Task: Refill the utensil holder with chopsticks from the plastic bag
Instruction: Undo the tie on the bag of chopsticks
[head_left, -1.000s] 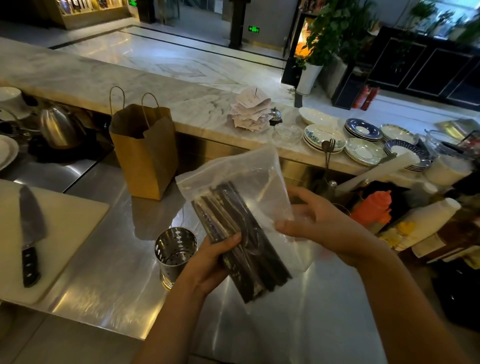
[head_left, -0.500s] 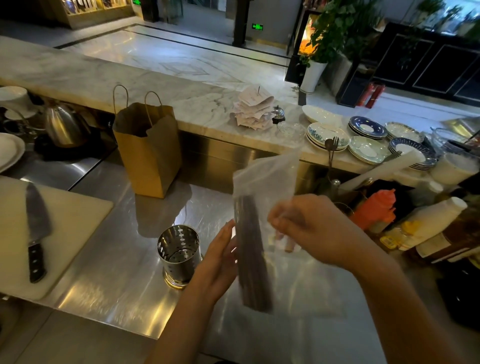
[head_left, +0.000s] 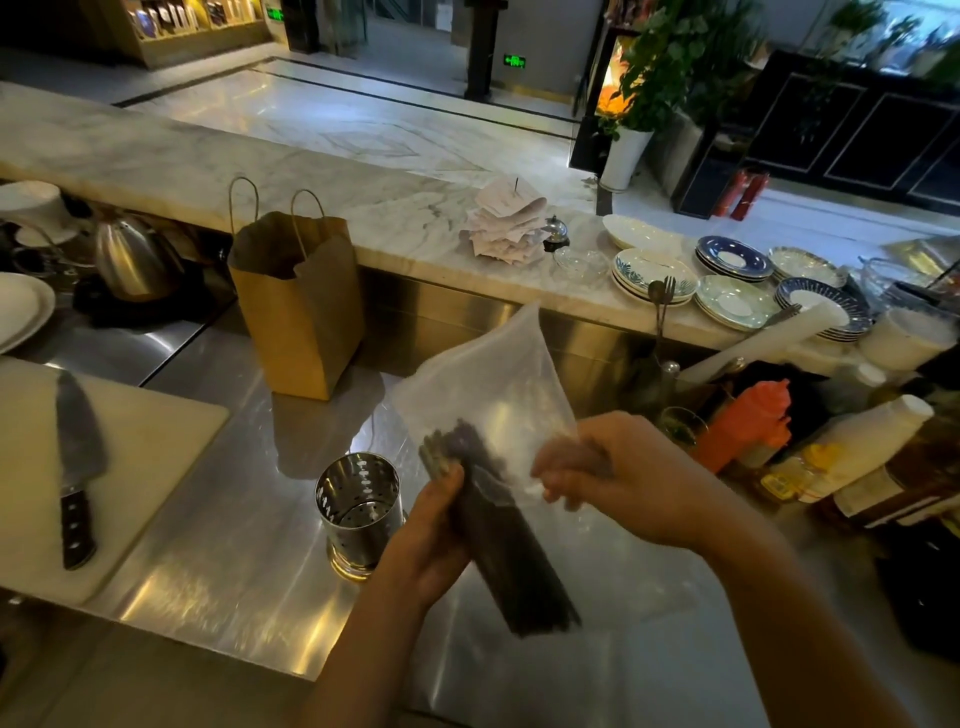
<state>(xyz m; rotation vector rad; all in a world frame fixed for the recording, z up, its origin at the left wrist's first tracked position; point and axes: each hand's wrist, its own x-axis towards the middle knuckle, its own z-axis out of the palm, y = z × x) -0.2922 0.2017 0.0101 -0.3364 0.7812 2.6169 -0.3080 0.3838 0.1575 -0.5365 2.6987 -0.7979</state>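
Observation:
A clear plastic bag (head_left: 493, 384) hangs above the steel counter with a bundle of dark chopsticks (head_left: 498, 525) inside it, tilted with the lower ends toward me. My left hand (head_left: 431, 540) grips the bundle through the bag from the left. At the bag's right edge my right hand (head_left: 608, 478) pinches the plastic with curled fingers. The perforated steel utensil holder (head_left: 361, 506) stands upright and empty on the counter, just left of my left hand.
A brown paper bag (head_left: 298, 306) stands behind the holder. A white cutting board (head_left: 140, 457) with a knife (head_left: 75, 467) lies at the left, a kettle (head_left: 132, 254) beyond it. Sauce bottles (head_left: 852, 452) crowd the right; plates (head_left: 732, 301) sit on the marble ledge.
The bag has turned from edge-on to face me and tilted, and my left hand has closed around the chopstick bundle. My right hand has dropped lower along the bag's right edge.

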